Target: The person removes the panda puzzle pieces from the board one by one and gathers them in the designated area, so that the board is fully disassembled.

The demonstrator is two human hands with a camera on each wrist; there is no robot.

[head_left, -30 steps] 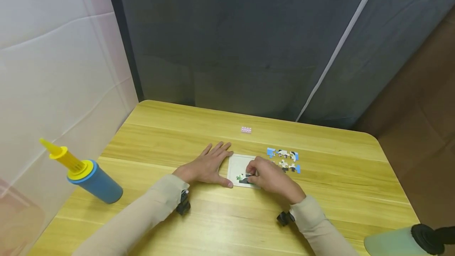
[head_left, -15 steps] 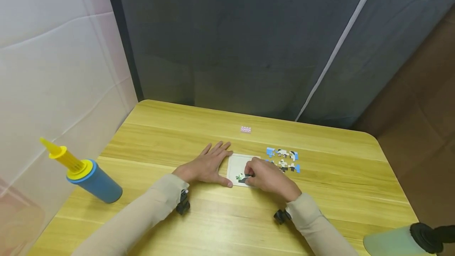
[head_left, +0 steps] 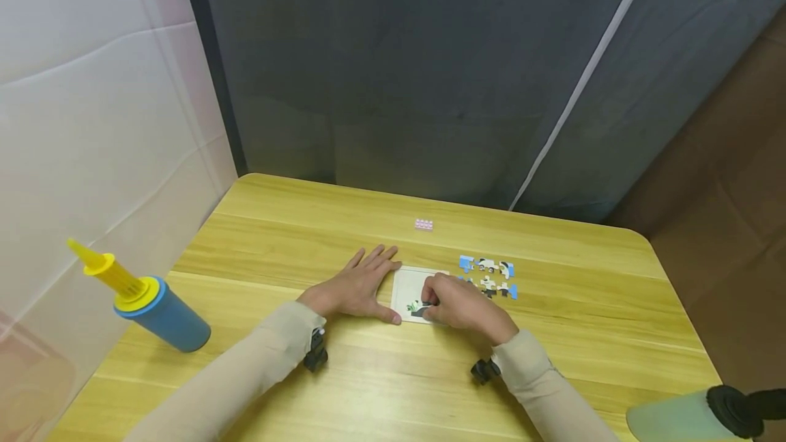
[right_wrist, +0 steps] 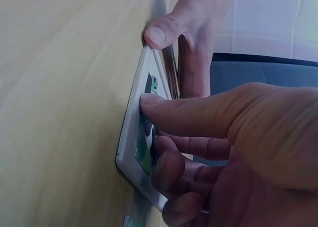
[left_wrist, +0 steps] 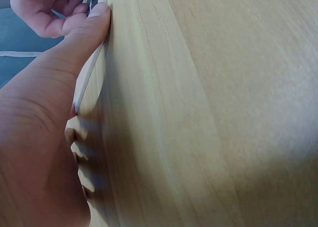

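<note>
While my left hand (head_left: 356, 286) lies flat and open on the bench (head_left: 295, 237), bracing the puzzle tray (head_left: 407, 286), my right hand's (head_left: 462, 307) grip pinches 1 puzzle piece (head_left: 420, 307).

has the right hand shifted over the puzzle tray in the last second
Yes, slightly. The right hand has slid left, away from the loose pieces, toward the left hand, with the puzzle tray staying put.

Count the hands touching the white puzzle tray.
2: the left hand lies flat against the puzzle tray's left edge; the right hand presses pieces in its near part.
</note>
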